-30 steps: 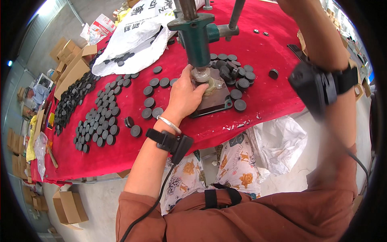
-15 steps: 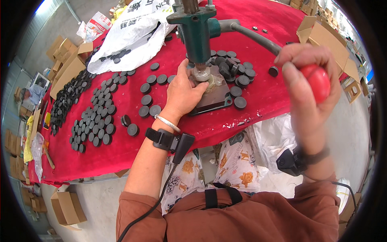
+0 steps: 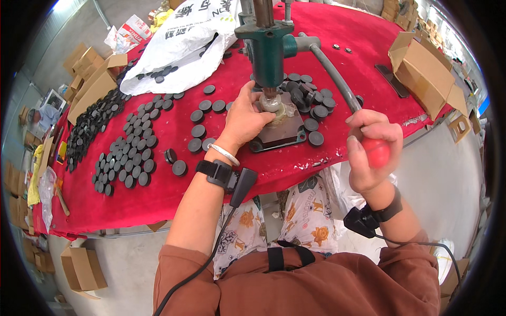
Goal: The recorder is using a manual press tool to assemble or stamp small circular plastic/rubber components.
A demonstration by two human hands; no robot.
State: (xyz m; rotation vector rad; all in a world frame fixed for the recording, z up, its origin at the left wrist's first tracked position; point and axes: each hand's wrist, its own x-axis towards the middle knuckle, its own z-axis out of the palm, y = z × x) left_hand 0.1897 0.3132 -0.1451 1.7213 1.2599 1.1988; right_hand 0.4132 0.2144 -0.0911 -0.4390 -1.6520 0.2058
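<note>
A green hand press point(image 3: 267, 58) stands on the table, its ram lowered onto a whitish, see-through round piece point(image 3: 271, 104) above the dark base plate point(image 3: 282, 132). My left hand point(image 3: 243, 120) curls its thumb and fingers around that spot from the left; whatever they pinch is hidden. My right hand point(image 3: 371, 152) is closed around the red ball knob point(image 3: 376, 153) at the end of the press's grey lever point(image 3: 337, 73). Several black round discs point(image 3: 311, 125) are piled right of the press, and others point(image 3: 198, 131) lie left of my left hand.
A red cloth point(image 3: 158, 205) covers the table. More black discs point(image 3: 134, 158) spread across its left side, beside a large white sack point(image 3: 182, 52). At the right are an open cardboard box point(image 3: 421, 73) and a dark phone-like slab point(image 3: 391, 80). Another box point(image 3: 83, 268) sits on the floor.
My right hand has swung the lever's red knob down and to the left, toward me. My left hand stays at the press. The whole view has shifted slightly.
</note>
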